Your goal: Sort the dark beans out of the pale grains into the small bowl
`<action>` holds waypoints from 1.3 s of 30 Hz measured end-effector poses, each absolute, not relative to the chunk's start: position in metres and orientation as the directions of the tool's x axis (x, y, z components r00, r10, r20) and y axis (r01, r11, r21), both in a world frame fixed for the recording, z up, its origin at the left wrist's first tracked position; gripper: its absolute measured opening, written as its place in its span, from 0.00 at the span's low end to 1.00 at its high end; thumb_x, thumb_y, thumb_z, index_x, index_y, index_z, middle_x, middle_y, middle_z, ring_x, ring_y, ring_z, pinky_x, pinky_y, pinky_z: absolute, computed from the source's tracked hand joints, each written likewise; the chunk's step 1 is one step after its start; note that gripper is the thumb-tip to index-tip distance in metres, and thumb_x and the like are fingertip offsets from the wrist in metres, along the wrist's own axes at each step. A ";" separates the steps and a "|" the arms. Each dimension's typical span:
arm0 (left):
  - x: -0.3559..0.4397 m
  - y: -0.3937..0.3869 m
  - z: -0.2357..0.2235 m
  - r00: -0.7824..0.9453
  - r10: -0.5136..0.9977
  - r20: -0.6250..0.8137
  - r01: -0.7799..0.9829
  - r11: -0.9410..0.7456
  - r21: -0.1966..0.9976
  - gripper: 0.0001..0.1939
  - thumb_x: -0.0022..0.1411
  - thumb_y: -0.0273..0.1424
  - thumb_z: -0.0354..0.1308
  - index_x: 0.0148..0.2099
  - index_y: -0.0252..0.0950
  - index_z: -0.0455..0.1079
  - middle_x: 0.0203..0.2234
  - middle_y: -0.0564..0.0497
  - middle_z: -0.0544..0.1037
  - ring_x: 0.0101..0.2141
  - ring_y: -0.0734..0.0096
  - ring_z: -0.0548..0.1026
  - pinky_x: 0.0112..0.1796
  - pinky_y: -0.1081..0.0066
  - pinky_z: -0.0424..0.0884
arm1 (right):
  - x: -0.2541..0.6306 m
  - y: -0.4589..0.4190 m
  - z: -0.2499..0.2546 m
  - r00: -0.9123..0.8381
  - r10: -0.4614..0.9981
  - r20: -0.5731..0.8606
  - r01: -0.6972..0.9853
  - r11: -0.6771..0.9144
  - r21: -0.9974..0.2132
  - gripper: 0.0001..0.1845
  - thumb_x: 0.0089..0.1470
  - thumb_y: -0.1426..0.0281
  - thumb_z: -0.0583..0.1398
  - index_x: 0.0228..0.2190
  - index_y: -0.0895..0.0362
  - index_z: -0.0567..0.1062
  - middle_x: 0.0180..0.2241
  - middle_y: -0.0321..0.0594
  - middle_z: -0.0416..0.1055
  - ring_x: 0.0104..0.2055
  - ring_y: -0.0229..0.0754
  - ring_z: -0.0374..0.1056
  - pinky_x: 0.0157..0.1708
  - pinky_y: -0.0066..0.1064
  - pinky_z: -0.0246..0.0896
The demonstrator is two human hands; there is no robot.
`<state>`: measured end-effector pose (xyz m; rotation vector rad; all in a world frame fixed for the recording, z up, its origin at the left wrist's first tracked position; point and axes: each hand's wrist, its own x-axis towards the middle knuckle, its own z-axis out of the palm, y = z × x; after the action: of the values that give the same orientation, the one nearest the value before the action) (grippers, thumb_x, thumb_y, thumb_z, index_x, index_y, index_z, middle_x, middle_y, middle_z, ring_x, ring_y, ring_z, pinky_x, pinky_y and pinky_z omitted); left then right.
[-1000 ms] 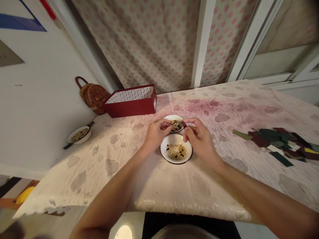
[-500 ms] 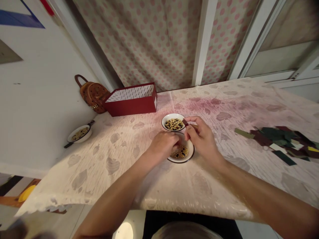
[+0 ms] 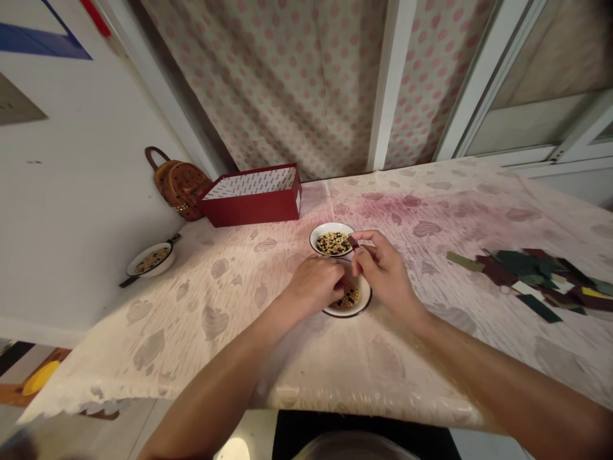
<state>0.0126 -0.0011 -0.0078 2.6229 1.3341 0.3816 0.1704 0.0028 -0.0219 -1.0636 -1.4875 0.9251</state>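
My right hand [image 3: 383, 271] pinches a small dark red piece [image 3: 353, 241] between thumb and fingertips, just beside the rim of a small white dish [image 3: 331, 238]. That dish holds a mix of yellow and black beads or seeds [image 3: 332, 243]. My left hand [image 3: 313, 285] curls over a second white dark-rimmed dish [image 3: 358, 301] nearer to me, and its fingertips are hidden among that dish's beads [image 3: 348, 296]. Much of this nearer dish is covered by my hands.
A red box [image 3: 251, 203] and a studded brown bag [image 3: 178, 190] stand at the far left. A white long-handled pan [image 3: 152, 260] holds similar grains. Dark green and maroon strips [image 3: 531, 275] lie in a heap on the right of the heart-patterned tablecloth [image 3: 225, 358].
My left hand has moved from the far dish back over the nearer dish. My right hand keeps the dark red piece, and it stays close to the far dish.
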 end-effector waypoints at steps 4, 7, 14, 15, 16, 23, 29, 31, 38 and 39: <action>0.006 0.001 -0.006 0.499 0.844 0.198 0.738 -0.533 0.413 0.04 0.53 0.24 0.61 0.31 0.37 0.75 0.29 0.47 0.79 0.32 0.60 0.75 0.36 0.64 0.67 | 0.170 0.002 -0.021 -0.060 0.952 0.300 0.148 0.305 -0.941 0.10 0.61 0.68 0.54 0.44 0.54 0.70 0.19 0.27 0.65 0.21 0.36 0.62 0.25 0.30 0.54; -0.004 0.008 -0.006 0.343 0.906 0.247 0.524 -0.403 0.750 0.03 0.55 0.26 0.61 0.32 0.37 0.75 0.29 0.50 0.79 0.32 0.66 0.74 0.35 0.68 0.67 | 0.170 0.001 -0.019 -0.067 0.952 0.298 0.142 0.304 -0.942 0.10 0.61 0.68 0.54 0.43 0.54 0.71 0.19 0.28 0.65 0.21 0.36 0.61 0.24 0.30 0.53; -0.014 0.017 -0.008 0.094 0.990 0.109 0.031 -0.112 0.993 0.11 0.55 0.37 0.69 0.34 0.34 0.77 0.29 0.51 0.78 0.30 0.74 0.72 0.35 0.72 0.68 | 0.168 -0.003 -0.019 -0.157 0.942 0.295 0.100 0.313 -0.945 0.09 0.62 0.68 0.55 0.44 0.54 0.70 0.18 0.27 0.64 0.21 0.36 0.61 0.25 0.30 0.54; -0.012 0.017 -0.008 0.098 0.991 0.088 0.000 -0.088 0.996 0.12 0.54 0.37 0.70 0.34 0.34 0.77 0.29 0.52 0.78 0.29 0.75 0.72 0.35 0.72 0.68 | 0.168 -0.003 -0.019 -0.171 0.940 0.296 0.096 0.315 -0.944 0.09 0.62 0.68 0.55 0.44 0.54 0.70 0.18 0.27 0.64 0.21 0.36 0.62 0.25 0.30 0.55; -0.011 0.016 -0.007 0.103 0.992 0.070 -0.026 -0.068 0.997 0.13 0.54 0.38 0.70 0.34 0.34 0.76 0.29 0.52 0.78 0.29 0.75 0.72 0.35 0.73 0.68 | 0.168 -0.003 -0.020 -0.184 0.938 0.295 0.094 0.315 -0.944 0.09 0.62 0.68 0.55 0.44 0.54 0.70 0.19 0.27 0.64 0.22 0.36 0.62 0.25 0.30 0.55; -0.006 0.013 -0.008 0.153 0.987 0.051 -0.051 -0.044 0.998 0.13 0.53 0.37 0.72 0.34 0.33 0.76 0.30 0.51 0.77 0.31 0.74 0.73 0.37 0.72 0.68 | 0.167 -0.004 -0.021 -0.231 0.933 0.277 0.076 0.301 -0.951 0.09 0.63 0.68 0.54 0.45 0.54 0.70 0.19 0.27 0.64 0.22 0.37 0.64 0.27 0.31 0.58; -0.004 0.011 -0.008 0.146 0.988 0.042 -0.075 -0.032 0.997 0.11 0.53 0.36 0.71 0.34 0.33 0.77 0.29 0.52 0.76 0.30 0.75 0.72 0.36 0.71 0.67 | 0.167 -0.002 -0.023 -0.213 0.936 0.282 0.083 0.305 -0.949 0.10 0.63 0.68 0.54 0.45 0.53 0.69 0.19 0.26 0.63 0.22 0.37 0.63 0.26 0.31 0.57; -0.003 0.012 -0.008 0.129 0.991 0.035 -0.082 -0.024 0.996 0.11 0.53 0.35 0.71 0.34 0.33 0.77 0.29 0.51 0.77 0.30 0.75 0.72 0.36 0.72 0.67 | 0.167 -0.001 -0.024 -0.211 0.936 0.282 0.088 0.306 -0.948 0.09 0.64 0.68 0.54 0.45 0.53 0.69 0.19 0.26 0.63 0.22 0.37 0.63 0.27 0.31 0.56; -0.003 0.031 -0.021 0.014 0.986 0.164 0.093 -0.165 0.982 0.08 0.56 0.33 0.68 0.33 0.33 0.77 0.30 0.50 0.80 0.31 0.72 0.74 0.37 0.71 0.69 | 0.167 0.000 -0.025 -0.156 0.949 0.275 0.151 0.298 -0.942 0.09 0.63 0.67 0.54 0.44 0.53 0.69 0.19 0.27 0.64 0.21 0.37 0.62 0.26 0.31 0.54; -0.004 0.034 -0.023 0.009 0.978 0.211 0.166 -0.209 0.964 0.07 0.56 0.33 0.67 0.34 0.33 0.78 0.31 0.49 0.80 0.32 0.71 0.75 0.37 0.71 0.70 | 0.168 0.001 -0.025 -0.142 0.952 0.273 0.156 0.294 -0.943 0.09 0.62 0.67 0.54 0.44 0.54 0.69 0.19 0.27 0.64 0.22 0.37 0.62 0.26 0.31 0.54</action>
<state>-0.0039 0.0342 -0.0233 1.4878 1.2311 1.2885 0.1679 0.0007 -0.0250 -1.0546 -1.5483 0.9855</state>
